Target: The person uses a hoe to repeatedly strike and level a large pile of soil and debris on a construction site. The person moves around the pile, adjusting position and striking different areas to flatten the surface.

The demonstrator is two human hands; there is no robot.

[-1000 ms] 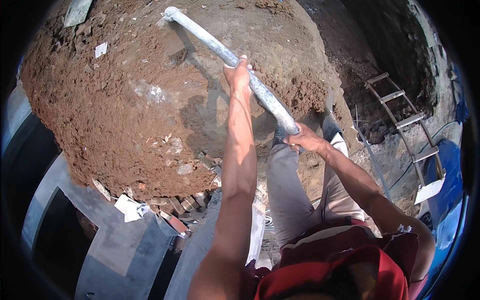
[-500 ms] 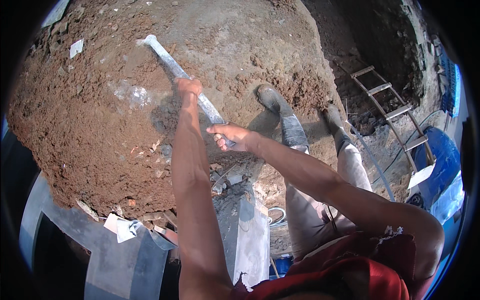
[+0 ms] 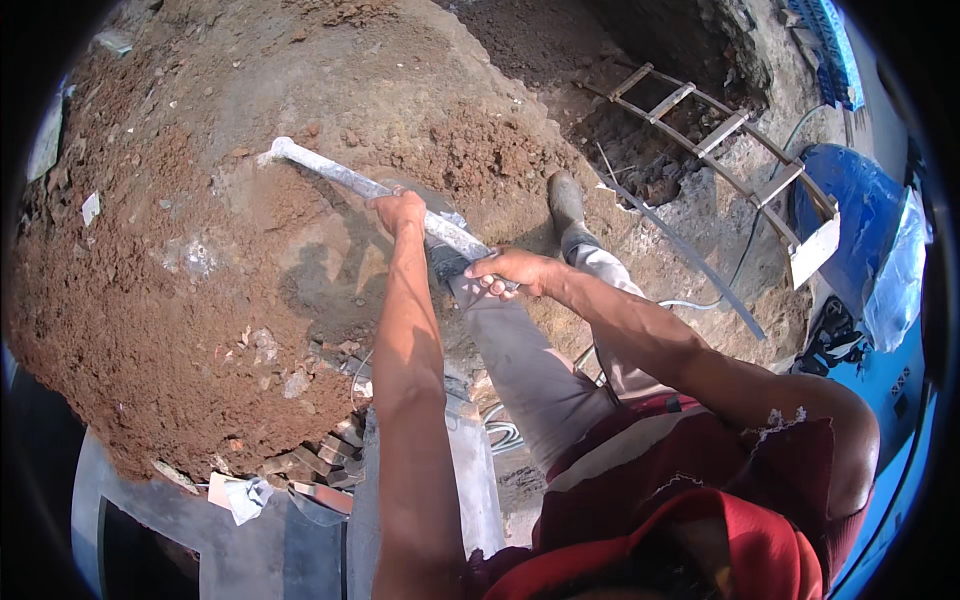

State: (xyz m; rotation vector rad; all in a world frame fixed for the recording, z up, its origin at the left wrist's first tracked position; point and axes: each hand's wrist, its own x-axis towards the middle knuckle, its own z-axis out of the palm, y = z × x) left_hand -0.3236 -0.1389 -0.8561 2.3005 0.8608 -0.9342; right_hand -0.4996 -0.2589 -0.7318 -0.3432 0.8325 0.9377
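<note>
A long, grey-white, dirt-coated hoe (image 3: 345,177) slants across the brown soil mound (image 3: 200,330). Its knobbed far end rests at the soil, and its blade is mostly hidden there. My left hand (image 3: 400,211) is wrapped around the middle of the handle. Closer to me, my right hand (image 3: 512,271) grips the handle's near end, with its fingers curled under. Beneath the handle, between my hands, part of my left boot shows, largely covered. My muddy right boot (image 3: 566,205) stands on the soil beyond my right hand.
A wooden ladder (image 3: 700,148) leans by a dug pit at the upper right. Blue plastic sheeting (image 3: 850,220) lies beside it. A grey strip (image 3: 690,260) crosses the ground on the right. Several broken bricks (image 3: 325,455) and a concrete beam (image 3: 475,480) are near me.
My left leg has stepped to beneath the handle. The hoe's far end sits lower in view, and both hands have shifted right. My view has turned, moving the ladder and pit leftward.
</note>
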